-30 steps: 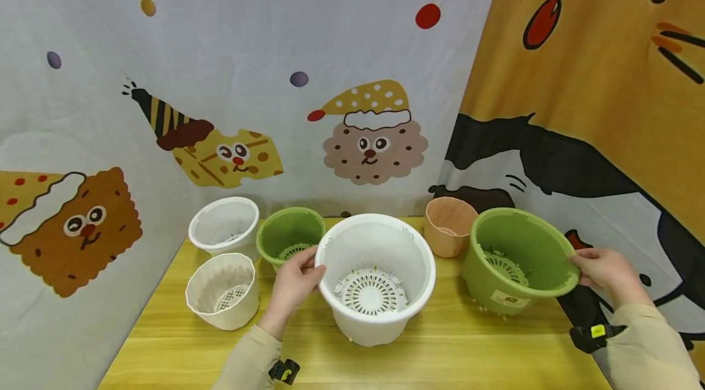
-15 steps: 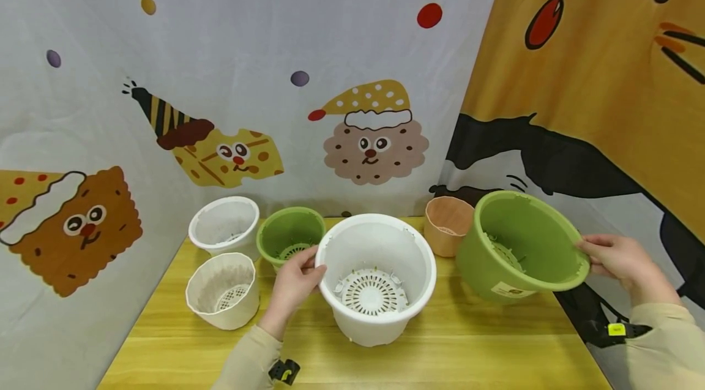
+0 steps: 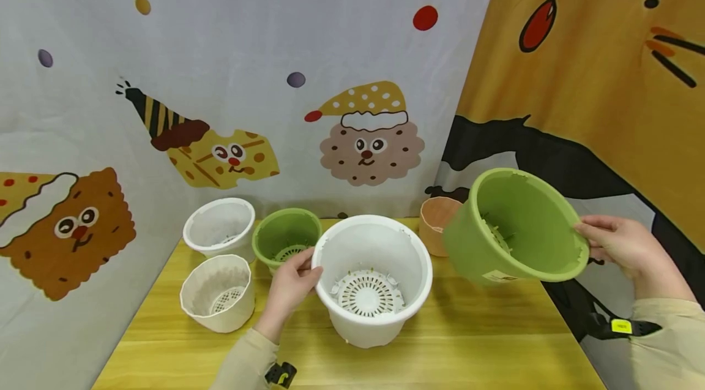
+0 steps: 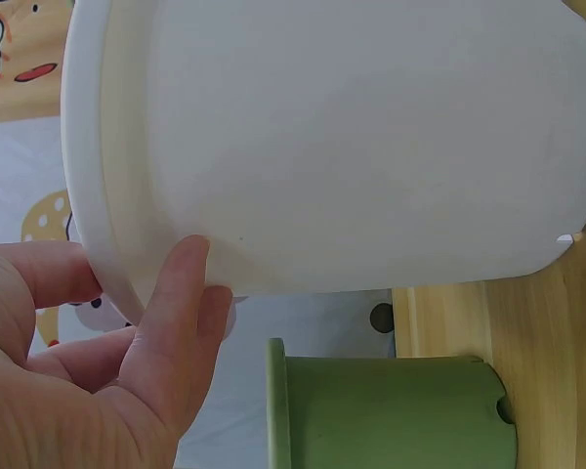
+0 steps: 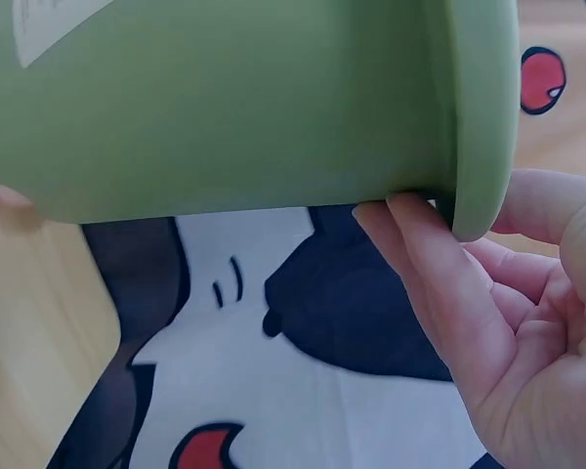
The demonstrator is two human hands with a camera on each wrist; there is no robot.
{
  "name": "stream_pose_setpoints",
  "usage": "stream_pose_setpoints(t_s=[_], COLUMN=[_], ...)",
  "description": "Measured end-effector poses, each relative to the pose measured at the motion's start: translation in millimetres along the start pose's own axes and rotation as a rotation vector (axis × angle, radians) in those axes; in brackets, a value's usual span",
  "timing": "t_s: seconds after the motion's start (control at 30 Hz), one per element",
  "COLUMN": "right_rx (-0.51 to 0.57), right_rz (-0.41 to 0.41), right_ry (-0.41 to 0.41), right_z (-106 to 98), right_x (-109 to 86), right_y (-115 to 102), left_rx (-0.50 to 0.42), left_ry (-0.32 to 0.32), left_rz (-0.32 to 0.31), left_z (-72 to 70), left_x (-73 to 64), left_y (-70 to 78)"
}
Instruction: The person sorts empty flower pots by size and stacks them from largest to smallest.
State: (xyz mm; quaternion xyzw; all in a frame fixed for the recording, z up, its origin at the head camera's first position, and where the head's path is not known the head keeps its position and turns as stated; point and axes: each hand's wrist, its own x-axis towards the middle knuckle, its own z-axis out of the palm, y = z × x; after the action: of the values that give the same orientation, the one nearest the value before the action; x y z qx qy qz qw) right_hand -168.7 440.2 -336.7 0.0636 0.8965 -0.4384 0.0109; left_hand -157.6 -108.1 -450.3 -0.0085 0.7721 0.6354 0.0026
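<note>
With its fingers, the left hand (image 3: 290, 286) pinches the large white pot (image 3: 370, 295) by its rim, upright on the table (image 3: 468, 353); the right hand (image 3: 628, 249) likewise pinches the large green pot (image 3: 523, 231), tilted and apparently lifted, before the peach pot (image 3: 435, 225). Lifting seems the current step; the next move likely wants steady support.

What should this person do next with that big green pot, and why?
Probably swing the large green pot left, over the middle white pot: the right hand holds it tilted and seemingly off the table, while the left hand grips the upright white pot's rim.
</note>
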Motion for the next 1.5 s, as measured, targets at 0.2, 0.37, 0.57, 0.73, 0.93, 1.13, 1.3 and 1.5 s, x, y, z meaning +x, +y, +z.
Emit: stream_pose_setpoints(t_s=[0.2, 0.37, 0.57, 0.73, 0.93, 1.13, 1.3, 1.5], right_rx=[0.069, 0.111, 0.114, 0.174, 0.209, 0.186, 0.196, 0.185], right_rz=[-0.019, -0.033, -0.045, -0.093, -0.146, -0.176, -0.183, -0.218], right_ry=[0.031, 0.039, 0.052, 0.043, 0.023, -0.029, -0.095, -0.158], right_z=[3, 8, 19, 30, 49, 72, 87, 110], right_x=[2.1, 6.7, 10.9, 14.4, 17.5, 21.7, 22.6, 23.4], right_y=[-18, -32, -46, -61, -79, -95, -112, -129], left_rx=[-0.005, -0.024, -0.044, -0.052, -0.054, -0.063, -0.064, -0.039], left_ry=[0.007, 0.003, -0.01, -0.011, -0.008, -0.008, -0.011, -0.002], left_rz=[-0.002, -0.004, 0.006, 0.015, 0.02, 0.024, 0.031, 0.038], left_z=[-0.2, -0.5, -0.2, 0.2, -0.3, -0.9, -0.7, -0.5], left_x=[-0.5, -1.1, -1.4, -1.6, -1.3, -0.9, -1.1, -1.3], left_y=[-0.5, -1.1, -3.0, -4.0, -4.8, -5.4, -6.2, -7.7])
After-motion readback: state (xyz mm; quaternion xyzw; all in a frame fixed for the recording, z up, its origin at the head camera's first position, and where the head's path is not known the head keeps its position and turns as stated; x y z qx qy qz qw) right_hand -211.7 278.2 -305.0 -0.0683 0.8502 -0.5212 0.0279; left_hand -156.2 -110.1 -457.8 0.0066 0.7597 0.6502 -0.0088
